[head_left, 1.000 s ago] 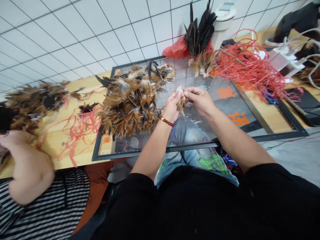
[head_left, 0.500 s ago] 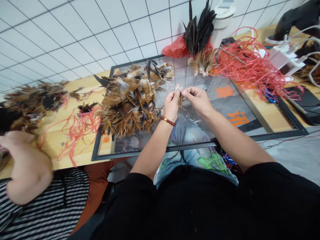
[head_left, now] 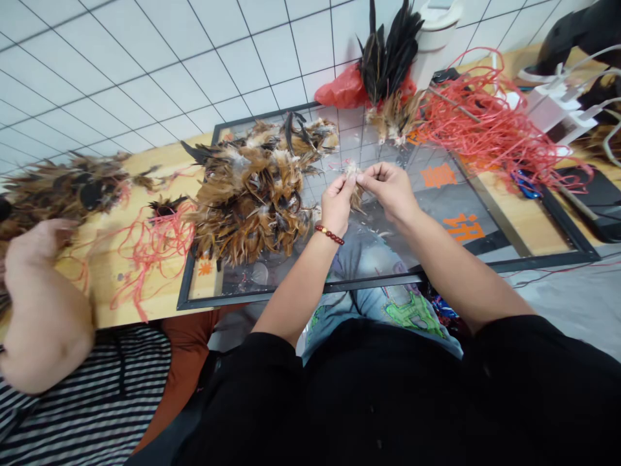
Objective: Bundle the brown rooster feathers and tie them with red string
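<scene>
Above the framed glass panel (head_left: 286, 292), my two hands meet at a small bunch of brown feathers (head_left: 357, 198) with pale, fluffy ends. My left hand (head_left: 338, 202), with a dark red bead bracelet at the wrist, pinches the bunch from the left. On the other side, my right hand (head_left: 391, 188) has thumb and forefinger pressed together at the pale ends; the exact grip is partly hidden. Just left of my hands, a large heap of brown feather bunches (head_left: 257, 200) lies on the glass.
Black feathers (head_left: 388, 58) stand by a red plastic bag (head_left: 342, 88) near the tiled wall. Tangled pink plastic twine (head_left: 490, 123) and white chargers (head_left: 557, 110) lie on the right. At left, a co-worker's arm (head_left: 46, 304) reaches over the wooden table (head_left: 109, 304), near more feathers and twine.
My hands stay together at the feather bunch and have shifted very slightly right. The co-worker's arm at the left has moved, with the hand lifted a little higher in view.
</scene>
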A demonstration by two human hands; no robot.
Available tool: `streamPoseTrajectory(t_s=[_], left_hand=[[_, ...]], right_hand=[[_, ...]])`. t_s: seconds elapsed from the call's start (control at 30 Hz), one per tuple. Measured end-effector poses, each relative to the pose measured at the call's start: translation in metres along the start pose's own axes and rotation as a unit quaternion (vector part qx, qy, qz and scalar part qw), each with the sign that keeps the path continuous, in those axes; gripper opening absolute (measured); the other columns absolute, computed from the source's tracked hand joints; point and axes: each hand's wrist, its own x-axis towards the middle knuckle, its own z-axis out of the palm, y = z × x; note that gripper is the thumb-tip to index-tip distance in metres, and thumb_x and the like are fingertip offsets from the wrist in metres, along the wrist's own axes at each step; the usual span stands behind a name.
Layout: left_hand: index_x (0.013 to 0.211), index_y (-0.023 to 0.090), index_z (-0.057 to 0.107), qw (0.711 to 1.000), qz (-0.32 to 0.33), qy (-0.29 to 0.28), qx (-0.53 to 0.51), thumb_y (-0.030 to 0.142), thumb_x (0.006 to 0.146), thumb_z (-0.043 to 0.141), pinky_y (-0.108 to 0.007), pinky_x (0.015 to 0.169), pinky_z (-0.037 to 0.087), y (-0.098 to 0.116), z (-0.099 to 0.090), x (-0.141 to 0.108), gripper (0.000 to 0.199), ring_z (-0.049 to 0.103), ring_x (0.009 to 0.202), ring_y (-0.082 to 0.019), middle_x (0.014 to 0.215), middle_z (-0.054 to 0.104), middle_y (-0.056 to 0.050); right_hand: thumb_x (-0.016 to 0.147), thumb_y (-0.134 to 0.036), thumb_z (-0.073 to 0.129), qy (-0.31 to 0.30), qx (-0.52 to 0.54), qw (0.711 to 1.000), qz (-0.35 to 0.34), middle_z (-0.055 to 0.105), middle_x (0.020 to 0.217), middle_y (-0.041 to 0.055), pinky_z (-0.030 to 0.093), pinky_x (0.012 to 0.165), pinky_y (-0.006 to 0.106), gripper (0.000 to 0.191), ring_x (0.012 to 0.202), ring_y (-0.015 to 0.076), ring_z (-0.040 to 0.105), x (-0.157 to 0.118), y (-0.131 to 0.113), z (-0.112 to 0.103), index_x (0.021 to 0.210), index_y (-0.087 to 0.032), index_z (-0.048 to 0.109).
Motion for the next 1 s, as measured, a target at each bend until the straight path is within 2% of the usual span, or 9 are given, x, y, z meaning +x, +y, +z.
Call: streamPoseTrajectory(t_s=[0.1,0.2,0.3,0.43,0.6,0.73,0.9,1.0], left_hand=[[0.093,0.017,0.074,0.998,-0.054,-0.005,-0.033,0.028,0.089,0.076,-0.032,0.102,0.053,0.004,0.001,-0.001,0.012,0.073,0.109,-0.018,0.096,0.078,-0.004],[0.095,0.017,0.071,0.995,-0.088,-0.016,-0.041,0.032,0.092,0.073,-0.029,0.090,0.057,0.008,0.001,-0.002,0.015,0.075,0.090,-0.015,0.085,0.074,-0.002],[0.093,0.018,0.069,0.996,-0.084,-0.021,-0.007,0.033,0.092,0.073,-0.022,0.071,0.055,0.008,0.002,-0.002,0.015,0.068,0.068,-0.009,0.069,0.065,0.003],[0.085,0.018,0.066,0.998,-0.049,-0.006,0.045,0.034,0.092,0.073,-0.015,0.052,0.042,0.009,0.005,-0.004,0.018,0.051,0.049,-0.004,0.056,0.049,0.008],[0.080,0.018,0.063,0.995,-0.009,-0.012,0.098,0.039,0.093,0.071,-0.016,0.051,0.041,0.012,0.006,-0.007,0.026,0.048,0.049,-0.004,0.056,0.047,0.008],[0.076,0.019,0.062,0.990,0.008,-0.040,0.135,0.043,0.094,0.070,-0.017,0.054,0.044,0.014,0.005,-0.009,0.032,0.049,0.051,-0.005,0.055,0.048,0.007],[0.069,0.017,0.059,0.984,0.009,-0.065,0.165,0.036,0.094,0.069,-0.017,0.057,0.044,0.014,0.004,-0.009,0.033,0.050,0.052,-0.005,0.056,0.050,0.006],[0.073,0.017,0.062,0.988,0.002,-0.039,0.152,0.031,0.094,0.070,-0.017,0.057,0.044,0.015,0.003,-0.005,0.026,0.050,0.052,-0.005,0.056,0.050,0.006]], right_hand=[[0.067,-0.036,0.091,0.003,-0.028,0.999,-0.021,0.057,0.063,-0.0046,0.041,0.056,0.025,0.034,0.058,0.0095,0.049,0.001,0.004,-0.002,0.072,-0.020,0.060],[0.069,-0.034,0.090,-0.012,-0.060,0.997,-0.042,0.052,0.061,-0.0066,0.042,0.056,0.025,0.032,0.057,0.0099,0.048,0.002,0.008,-0.004,0.078,-0.022,0.062],[0.068,-0.032,0.091,-0.032,-0.069,0.996,-0.043,0.050,0.063,-0.0071,0.043,0.056,0.026,0.033,0.058,0.0102,0.050,0.004,0.010,-0.007,0.083,-0.022,0.062],[0.065,-0.029,0.093,-0.028,-0.073,0.996,-0.043,0.050,0.064,-0.0069,0.044,0.057,0.025,0.034,0.060,0.0097,0.050,0.007,0.010,-0.009,0.082,-0.020,0.064],[0.068,-0.032,0.090,-0.023,-0.048,0.997,-0.049,0.060,0.069,-0.0038,0.049,0.063,0.027,0.029,0.065,0.0108,0.054,0.007,0.006,-0.009,0.080,-0.019,0.067],[0.073,-0.032,0.086,-0.024,-0.026,0.998,-0.058,0.065,0.074,-0.0011,0.053,0.070,0.030,0.024,0.069,0.0125,0.059,0.007,0.004,-0.010,0.076,-0.019,0.066],[0.076,-0.035,0.085,-0.017,-0.048,0.996,-0.075,0.064,0.074,-0.0011,0.051,0.069,0.031,0.024,0.069,0.0131,0.059,0.011,0.007,-0.013,0.077,-0.020,0.066],[0.083,-0.041,0.080,0.013,-0.095,0.990,-0.106,0.064,0.077,-0.0003,0.050,0.071,0.032,0.024,0.072,0.0144,0.059,0.015,0.008,-0.021,0.082,-0.021,0.067]])
